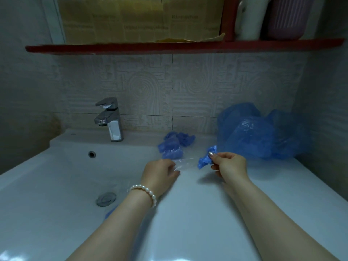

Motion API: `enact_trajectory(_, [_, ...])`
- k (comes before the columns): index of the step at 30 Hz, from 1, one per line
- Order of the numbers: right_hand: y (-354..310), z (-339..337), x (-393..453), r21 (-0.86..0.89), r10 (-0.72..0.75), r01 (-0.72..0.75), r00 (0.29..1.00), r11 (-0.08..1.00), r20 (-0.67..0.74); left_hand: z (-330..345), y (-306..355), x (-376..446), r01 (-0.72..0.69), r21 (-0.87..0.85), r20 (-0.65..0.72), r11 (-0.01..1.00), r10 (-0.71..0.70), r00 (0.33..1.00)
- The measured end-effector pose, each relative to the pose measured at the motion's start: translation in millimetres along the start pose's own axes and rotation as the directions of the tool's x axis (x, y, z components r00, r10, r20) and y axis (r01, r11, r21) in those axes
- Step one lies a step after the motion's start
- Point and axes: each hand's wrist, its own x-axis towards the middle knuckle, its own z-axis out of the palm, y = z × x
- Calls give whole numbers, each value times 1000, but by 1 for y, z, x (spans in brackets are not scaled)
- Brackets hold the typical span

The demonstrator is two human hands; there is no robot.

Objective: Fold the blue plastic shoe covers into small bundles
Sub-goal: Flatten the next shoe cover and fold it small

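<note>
Here, right hand [230, 165] pinches shoe cover [206, 161].

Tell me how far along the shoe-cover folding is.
Done: a few folded bundles lie on the sink ledge beside the faucet. In hand: the right hand pinches a scrunched blue cover; the left hand touches clear plastic. Left: the loose blue pile at the wall.

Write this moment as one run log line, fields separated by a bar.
right hand: pinches shoe cover | left hand: on clear plastic | folded bundles: sink ledge by faucet | unfolded pile: right
</note>
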Motion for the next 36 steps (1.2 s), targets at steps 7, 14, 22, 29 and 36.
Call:
enact_trajectory(7, [-1,9,-12,-65,6,-1,997,998,72,-4,7,-7,-133,46,-188,990,139,972])
enact_trajectory(14, [-4,12,-21,-203,66,1,944,979,323,-5,9,-7,-74,-125,-231,989,44,972])
enact_trajectory(22, [5,20,-14,-430,73,-54,997,901,29,-5,19,-14,-88,-233,-187,968,44,981])
enact_trajectory(29, [15,30,-10,-470,138,-12,962,883,236,-5,25,-17,-182,-272,-202,945,129,971])
enact_trajectory(36, [8,16,-5,-247,3,-5,1000,969,-9,-3,26,-20,-284,-292,-193,913,235,953])
